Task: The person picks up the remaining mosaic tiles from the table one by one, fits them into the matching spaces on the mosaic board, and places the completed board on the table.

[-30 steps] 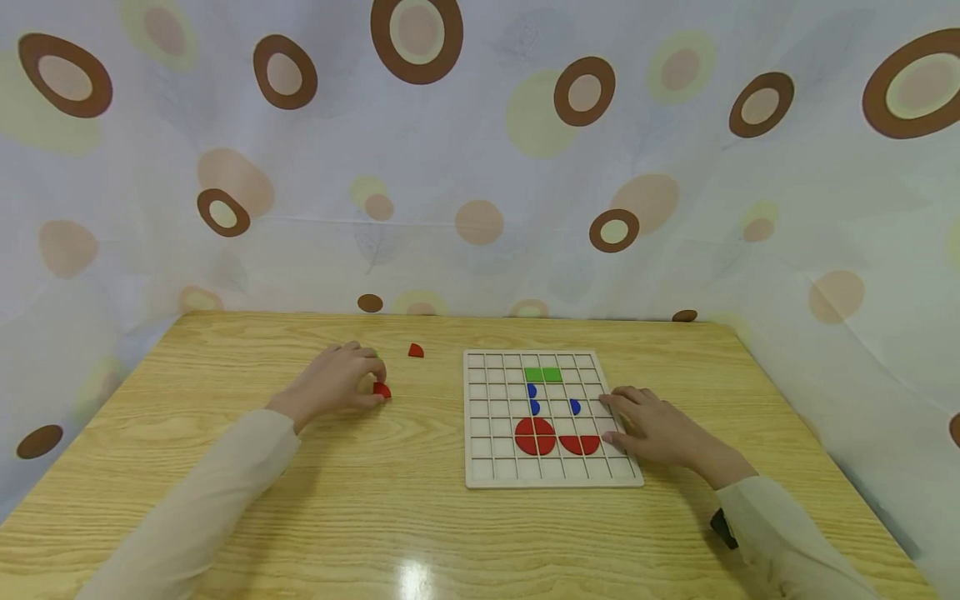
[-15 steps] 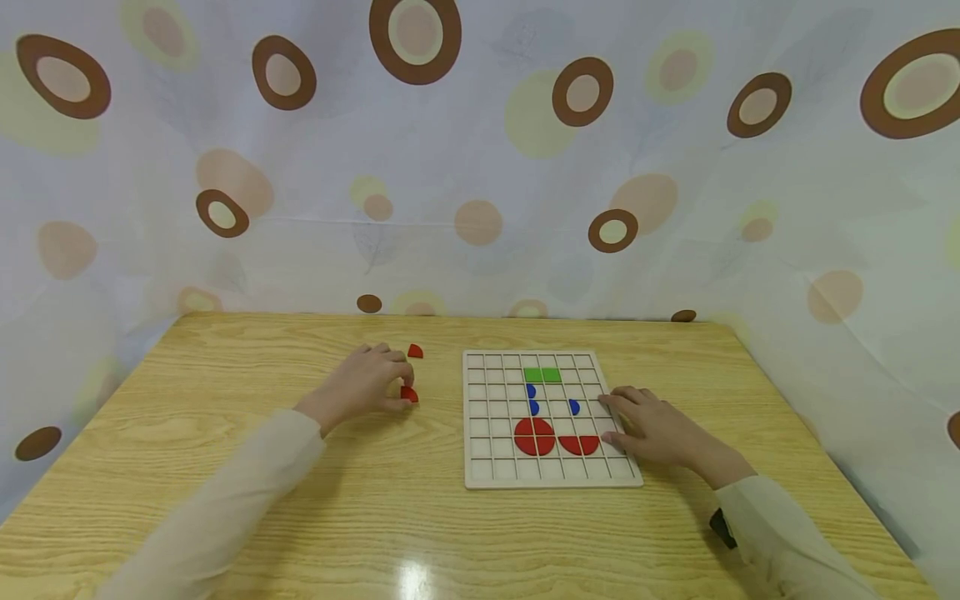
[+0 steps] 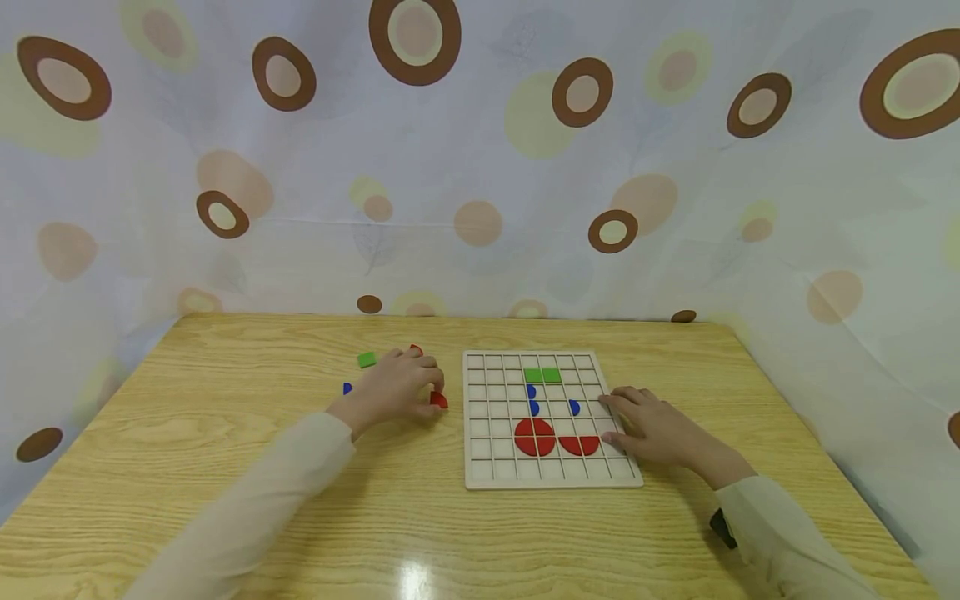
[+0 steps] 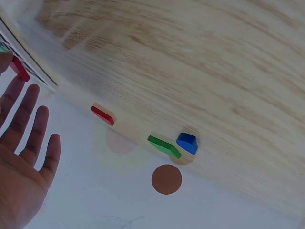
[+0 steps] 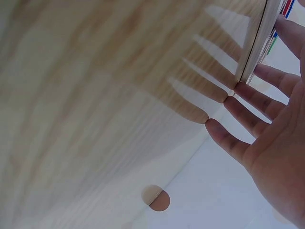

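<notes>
My left hand [image 3: 397,387] pinches a red quarter-circle tile [image 3: 439,401] between thumb and index finger, just left of the white grid board [image 3: 482,468]. In the left wrist view the red tile [image 4: 20,69] shows at the fingertips while the other fingers stay spread. My right hand [image 3: 663,429] rests its fingertips on the board's right edge, fingers extended. On the board lie green squares [image 3: 542,375], blue half-circles [image 3: 533,407], a red circle made of quarter tiles [image 3: 535,436] and a red half-circle shape [image 3: 579,445].
Behind the left hand, a loose red tile [image 3: 416,349] is partly hidden. A green square [image 3: 367,359] and a blue tile [image 3: 347,388] lie on the wooden table [image 3: 420,533] beside that hand. A patterned curtain [image 3: 420,267] borders the table's back and sides.
My left hand has moved right toward the board with the red quarter-circle tile, uncovering the loose green and blue tiles. The right hand has stayed at the board's edge.
</notes>
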Demonstrator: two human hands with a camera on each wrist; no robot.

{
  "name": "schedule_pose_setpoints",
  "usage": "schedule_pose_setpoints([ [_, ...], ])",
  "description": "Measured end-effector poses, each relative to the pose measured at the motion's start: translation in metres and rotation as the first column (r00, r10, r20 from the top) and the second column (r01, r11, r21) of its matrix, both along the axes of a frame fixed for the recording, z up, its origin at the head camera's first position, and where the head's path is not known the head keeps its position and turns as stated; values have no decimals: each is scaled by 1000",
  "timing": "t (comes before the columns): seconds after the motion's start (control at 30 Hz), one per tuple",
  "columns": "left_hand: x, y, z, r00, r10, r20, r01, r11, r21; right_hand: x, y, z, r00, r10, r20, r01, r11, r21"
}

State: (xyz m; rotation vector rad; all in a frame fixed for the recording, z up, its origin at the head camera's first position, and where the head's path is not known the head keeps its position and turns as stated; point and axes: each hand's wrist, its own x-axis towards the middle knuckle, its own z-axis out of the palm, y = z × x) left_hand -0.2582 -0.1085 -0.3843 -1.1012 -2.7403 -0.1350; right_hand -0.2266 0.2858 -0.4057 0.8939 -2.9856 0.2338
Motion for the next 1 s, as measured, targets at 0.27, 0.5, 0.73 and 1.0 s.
schedule_pose_setpoints([
  [0.27, -3, 24, -2, 999, -31, 31, 31, 1000, -5, 1, -1, 1, 1000, -7, 6, 7, 1000, 6],
  [0.5, 0, 48, 1, 999, -50, 21, 51, 998, -42, 1, -2, 3, 1000, -3, 5, 3, 1000, 3],
  [0.73, 2, 70, 4, 996, -86, -11, 85, 995, -60, 1, -2, 3, 1000, -2, 1, 2, 1000, 1],
  [1.0, 4, 96, 4, 996, -90, 9, 90, 993, -81, 1, -1, 2, 1000, 2, -3, -2, 1000, -1],
])
